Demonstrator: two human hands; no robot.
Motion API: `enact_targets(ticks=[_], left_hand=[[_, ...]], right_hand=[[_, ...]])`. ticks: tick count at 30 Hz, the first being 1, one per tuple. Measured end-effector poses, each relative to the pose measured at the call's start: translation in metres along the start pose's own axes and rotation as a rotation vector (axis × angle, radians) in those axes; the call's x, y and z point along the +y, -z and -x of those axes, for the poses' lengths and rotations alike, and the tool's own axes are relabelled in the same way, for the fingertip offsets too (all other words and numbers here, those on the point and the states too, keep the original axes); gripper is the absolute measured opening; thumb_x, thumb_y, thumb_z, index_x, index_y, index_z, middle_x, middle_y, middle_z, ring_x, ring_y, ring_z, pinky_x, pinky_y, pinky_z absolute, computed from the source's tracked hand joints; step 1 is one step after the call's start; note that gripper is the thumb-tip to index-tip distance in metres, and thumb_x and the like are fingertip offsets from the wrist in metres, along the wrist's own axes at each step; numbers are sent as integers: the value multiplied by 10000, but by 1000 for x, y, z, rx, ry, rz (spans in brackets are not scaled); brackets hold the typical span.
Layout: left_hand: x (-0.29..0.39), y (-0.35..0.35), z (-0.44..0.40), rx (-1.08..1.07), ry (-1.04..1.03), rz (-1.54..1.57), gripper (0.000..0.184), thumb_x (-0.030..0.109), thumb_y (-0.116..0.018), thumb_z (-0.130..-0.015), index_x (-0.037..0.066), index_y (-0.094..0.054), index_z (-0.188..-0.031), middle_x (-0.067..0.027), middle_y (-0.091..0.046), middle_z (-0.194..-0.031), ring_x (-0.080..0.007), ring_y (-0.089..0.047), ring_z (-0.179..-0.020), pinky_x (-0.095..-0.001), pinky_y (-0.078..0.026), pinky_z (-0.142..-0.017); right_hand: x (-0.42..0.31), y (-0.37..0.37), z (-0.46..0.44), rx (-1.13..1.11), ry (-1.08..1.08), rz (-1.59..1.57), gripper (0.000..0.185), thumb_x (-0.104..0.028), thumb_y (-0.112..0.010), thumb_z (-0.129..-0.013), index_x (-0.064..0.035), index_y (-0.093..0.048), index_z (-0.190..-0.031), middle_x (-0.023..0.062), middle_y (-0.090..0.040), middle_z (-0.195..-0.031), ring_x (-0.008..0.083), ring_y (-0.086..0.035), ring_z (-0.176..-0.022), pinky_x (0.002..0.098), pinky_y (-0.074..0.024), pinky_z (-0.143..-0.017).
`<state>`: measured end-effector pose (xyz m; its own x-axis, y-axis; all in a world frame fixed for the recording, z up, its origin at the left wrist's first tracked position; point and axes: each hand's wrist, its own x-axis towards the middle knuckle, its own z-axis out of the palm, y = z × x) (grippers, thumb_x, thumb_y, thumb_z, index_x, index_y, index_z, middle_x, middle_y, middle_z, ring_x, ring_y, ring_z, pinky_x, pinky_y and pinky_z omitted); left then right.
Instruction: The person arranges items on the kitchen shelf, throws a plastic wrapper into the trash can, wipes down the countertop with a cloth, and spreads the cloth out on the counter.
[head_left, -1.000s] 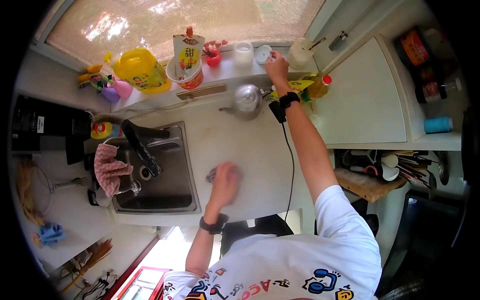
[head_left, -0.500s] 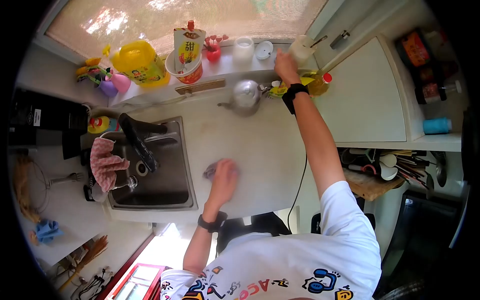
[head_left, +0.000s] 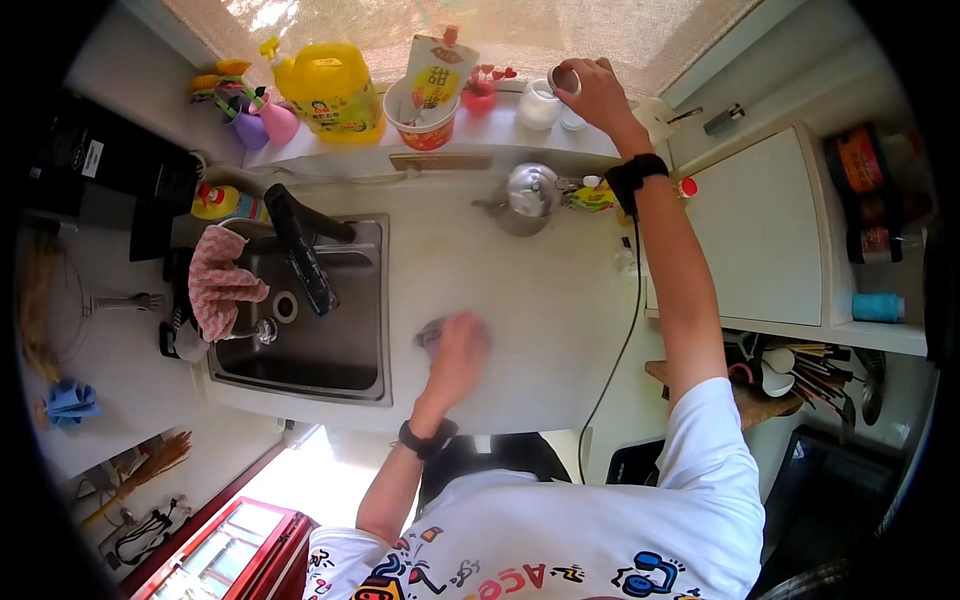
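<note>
My left hand [head_left: 458, 358], smeared by motion, presses on a greyish-purple cloth [head_left: 430, 338] on the pale countertop [head_left: 540, 310], right of the sink. My right hand [head_left: 603, 95] reaches to the windowsill, fingers closed round a small round lid or cup [head_left: 566, 80] with a dark inside; which it is I cannot tell. Just left of it stands a white jar [head_left: 539, 106]. Below the fingers a white round lid [head_left: 573, 121] shows in part. A metal kettle [head_left: 530, 196] sits on the counter below the sill.
At left is the steel sink [head_left: 378, 330] with a black faucet [head_left: 300, 250] and a pink cloth [head_left: 225, 280]. A yellow jug [head_left: 335, 95] and a paper tub [head_left: 425, 130] line the sill. A black cable [head_left: 610, 390] runs over the counter's right side.
My right hand has lifted from the sill beside the white lid and now holds a small round thing. My left hand stays with the cloth. The whole view has shifted.
</note>
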<state>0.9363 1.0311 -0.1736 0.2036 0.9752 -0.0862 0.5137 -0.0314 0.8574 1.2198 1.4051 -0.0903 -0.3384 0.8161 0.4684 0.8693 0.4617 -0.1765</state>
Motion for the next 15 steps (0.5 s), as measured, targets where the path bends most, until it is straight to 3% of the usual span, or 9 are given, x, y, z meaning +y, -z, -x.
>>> enact_targets(ticks=[2, 5, 11, 14, 15], left_hand=[[-4, 2, 0, 20, -1, 5, 355, 8, -527, -900, -1, -507, -1254, -167, -431, -1357, -276, -567, -1144, -356, -512, -908], [4, 9, 4, 31, 70, 124, 349, 72, -559, -892, 31, -514, -1236, -213, -465, -1309, -413, -455, -1232, -465, -409, -1030], [9, 29, 11, 14, 83, 114, 387, 77, -535, -887, 31, -508, -1270, -213, -459, -1321, -406, -463, -1230, -445, -416, -1037], [-12, 24, 16, 30, 71, 17, 353, 25, -529, -913, -1, -498, -1264, -160, -421, -1363, -277, -570, -1141, -355, -504, -927], [-14, 23, 16, 37, 67, 25, 354, 24, -530, -912, -2, -497, -1264, -159, -423, -1361, -276, -571, -1141, -355, -504, -927]], right_hand=[[-3, -2, -10, -62, 18, 30, 357, -287, -741, -780, -88, -671, -1067, 104, -687, -1041, 321, -582, -1058, 417, -499, -912], [-6, -2, -19, -223, -72, -55, 346, -298, -739, -785, -80, -685, -1049, 109, -699, -1030, 320, -585, -1067, 416, -484, -937], [7, -22, -17, -299, -104, -160, 387, -318, -743, -792, -93, -689, -1103, 126, -692, -1100, 341, -583, -1108, 410, -465, -978], [11, -29, -16, -288, -76, -156, 439, -329, -748, -792, -94, -671, -1155, 133, -689, -1103, 346, -588, -1105, 411, -463, -981], [12, -30, -16, -265, -82, -176, 450, -329, -749, -794, -91, -665, -1166, 141, -686, -1107, 344, -590, -1105, 413, -464, -976]])
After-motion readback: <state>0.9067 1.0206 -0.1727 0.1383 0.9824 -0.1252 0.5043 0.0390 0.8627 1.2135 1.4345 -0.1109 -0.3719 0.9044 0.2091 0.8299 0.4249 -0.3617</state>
